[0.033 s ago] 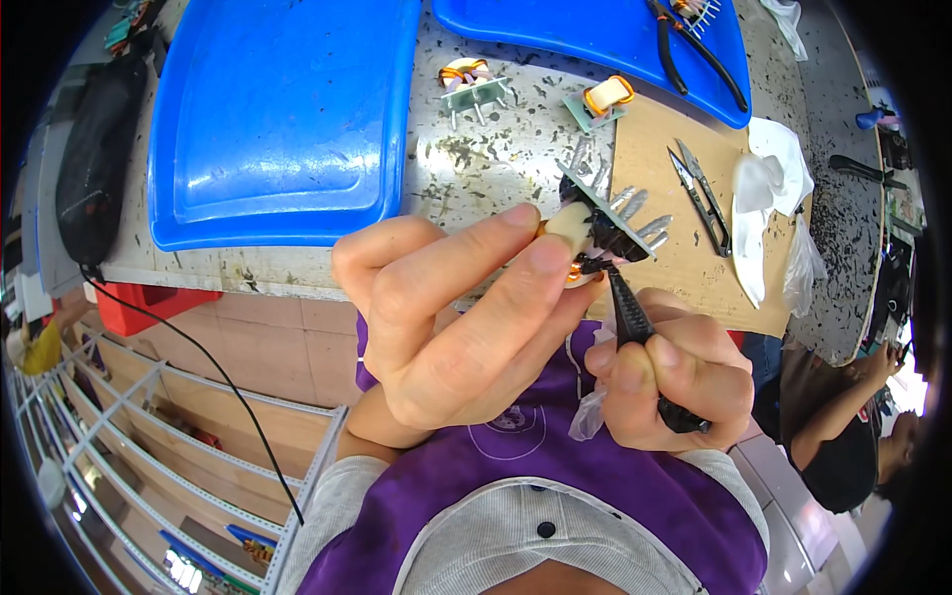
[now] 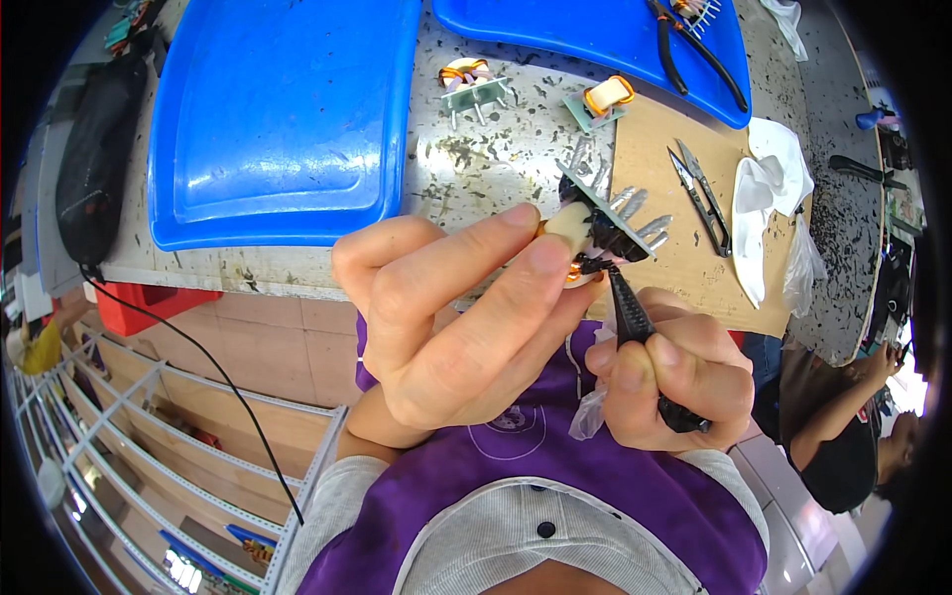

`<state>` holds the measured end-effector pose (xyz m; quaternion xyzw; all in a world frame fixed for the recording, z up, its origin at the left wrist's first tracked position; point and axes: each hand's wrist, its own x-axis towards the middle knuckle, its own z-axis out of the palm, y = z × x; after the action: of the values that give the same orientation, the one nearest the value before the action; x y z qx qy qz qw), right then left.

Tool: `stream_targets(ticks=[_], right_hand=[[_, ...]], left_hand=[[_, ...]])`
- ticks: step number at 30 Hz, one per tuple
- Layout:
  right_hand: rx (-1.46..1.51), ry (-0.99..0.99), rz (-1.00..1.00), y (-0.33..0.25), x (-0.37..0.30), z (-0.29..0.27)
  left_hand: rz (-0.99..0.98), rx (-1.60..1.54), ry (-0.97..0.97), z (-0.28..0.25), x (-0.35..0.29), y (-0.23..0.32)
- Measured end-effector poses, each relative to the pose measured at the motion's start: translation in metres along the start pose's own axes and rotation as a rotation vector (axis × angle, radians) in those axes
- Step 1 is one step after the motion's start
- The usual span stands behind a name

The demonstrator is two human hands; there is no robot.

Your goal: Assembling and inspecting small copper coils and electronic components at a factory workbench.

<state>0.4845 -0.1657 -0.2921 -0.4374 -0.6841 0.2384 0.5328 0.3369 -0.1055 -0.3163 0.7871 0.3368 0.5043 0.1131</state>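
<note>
Between its fingertips, my left hand (image 2: 451,312) grips a coil component (image 2: 567,228): a pale ring core wound with orange wire, fixed to a small green board with silver pins pointing away to the upper right. Black material lies between the core and the board. My right hand (image 2: 679,382) is closed round a black tapered tool (image 2: 631,315) with a textured surface. The tool's narrow tip touches, or nearly touches, the black material at the component's lower side. My left fingers hide part of the core.
Two similar coil components (image 2: 476,87) (image 2: 605,97) stand on the speckled table. Open scissors (image 2: 702,198) lie on brown cardboard (image 2: 664,283) beside white wrapping (image 2: 759,218). Blue trays (image 2: 278,213) lie beyond my hands; one holds black-handled pliers (image 2: 674,64). Another person (image 2: 843,436) is at the right.
</note>
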Motion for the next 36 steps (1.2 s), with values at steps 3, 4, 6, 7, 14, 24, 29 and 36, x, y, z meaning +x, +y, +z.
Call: stream_targets(ticks=[3, 4, 6, 7, 14, 24, 29, 36], right_hand=[[-0.007, 0.015, -0.002, 0.001, -0.001, 0.002], [-0.009, 0.027, -0.013, 0.002, -0.001, 0.003], [-0.01, 0.016, -0.02, 0.003, -0.001, 0.002], [-0.011, 0.005, -0.025, 0.003, -0.001, 0.001], [0.392, 0.157, 0.069, -0.005, 0.0, 0.004], [0.365, 0.087, -0.004, -0.005, 0.006, 0.0], [0.229, 0.122, -0.066, -0.006, 0.007, 0.001], [0.019, 0.127, -0.115, -0.009, 0.014, -0.004]], left_hand=[[-0.018, -0.011, -0.006, -0.001, 0.0, 0.0], [-0.024, -0.018, -0.009, -0.002, 0.0, 0.0], [-0.035, -0.041, -0.025, -0.003, 0.0, -0.001], [-0.037, -0.048, -0.032, -0.004, 0.001, -0.001], [-0.124, -0.187, -0.034, -0.001, 0.001, -0.002], [-0.125, -0.189, -0.021, -0.003, 0.006, 0.0], [0.067, 0.03, 0.078, -0.002, 0.008, -0.004], [0.36, 0.272, -0.209, -0.027, 0.019, -0.005]])
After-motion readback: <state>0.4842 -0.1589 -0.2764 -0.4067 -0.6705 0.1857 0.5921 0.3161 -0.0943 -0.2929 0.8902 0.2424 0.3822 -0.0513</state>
